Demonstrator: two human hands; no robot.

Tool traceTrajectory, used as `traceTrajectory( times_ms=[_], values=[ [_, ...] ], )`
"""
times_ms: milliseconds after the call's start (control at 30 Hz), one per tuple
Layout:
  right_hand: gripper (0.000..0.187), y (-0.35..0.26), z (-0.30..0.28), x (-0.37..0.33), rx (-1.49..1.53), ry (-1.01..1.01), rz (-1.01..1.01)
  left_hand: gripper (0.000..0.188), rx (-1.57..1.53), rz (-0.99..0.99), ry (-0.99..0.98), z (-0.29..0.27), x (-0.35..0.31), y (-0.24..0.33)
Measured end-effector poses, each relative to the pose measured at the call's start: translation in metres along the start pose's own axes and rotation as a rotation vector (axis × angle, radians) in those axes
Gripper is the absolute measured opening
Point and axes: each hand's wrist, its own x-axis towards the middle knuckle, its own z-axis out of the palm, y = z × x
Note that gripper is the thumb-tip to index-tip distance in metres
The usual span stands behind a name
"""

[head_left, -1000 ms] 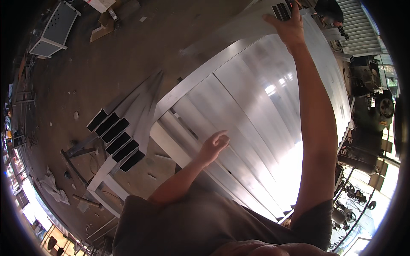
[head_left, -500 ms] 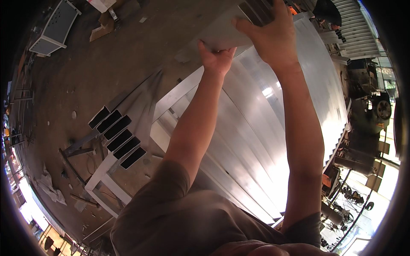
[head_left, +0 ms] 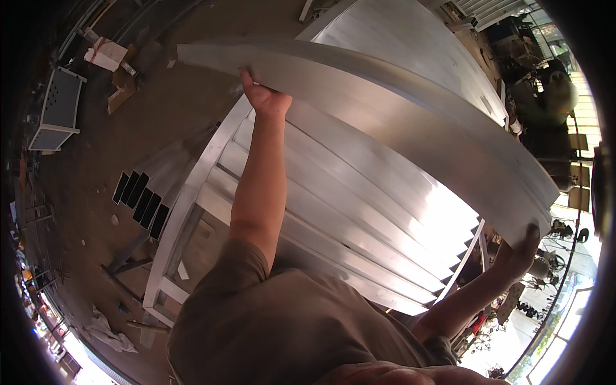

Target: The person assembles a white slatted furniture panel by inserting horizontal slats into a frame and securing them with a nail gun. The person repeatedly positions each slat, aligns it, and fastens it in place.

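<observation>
A long, flat silver metal plank with raised edges stretches across in front of me, lifted and slanting down to the right. Near its far left end, my left hand grips the near edge, thumb on the upper face. At the right end, my right hand is closed on the plank's edge, its fingers partly hidden beneath. Under the plank, several similar long metal slats lie side by side on a pale metal frame. The raised plank covers part of them.
At left, a stack of rectangular metal tubes shows dark hollow ends. Further left stand a grey cabinet and a white box near torn cardboard. Blurred machinery lines the right side.
My right hand has moved from the upper middle down to the far right end of the plank. The plank now spans the view, and my left hand has shifted left.
</observation>
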Motion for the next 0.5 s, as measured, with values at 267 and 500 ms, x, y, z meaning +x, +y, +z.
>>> traceTrajectory(
  times_ms=[267, 500],
  values=[
    [0.04, 0.321, -0.22, -0.064, 0.574, 0.035, 0.61, 0.055, 0.64, 0.0, 0.431, -0.033, -0.14, -0.144],
    [0.037, 0.44, -0.304, -0.149, 0.468, 0.045, 0.807, 0.083, 0.87, -0.141, 0.703, -0.086, -0.24, -0.202]
  ],
)
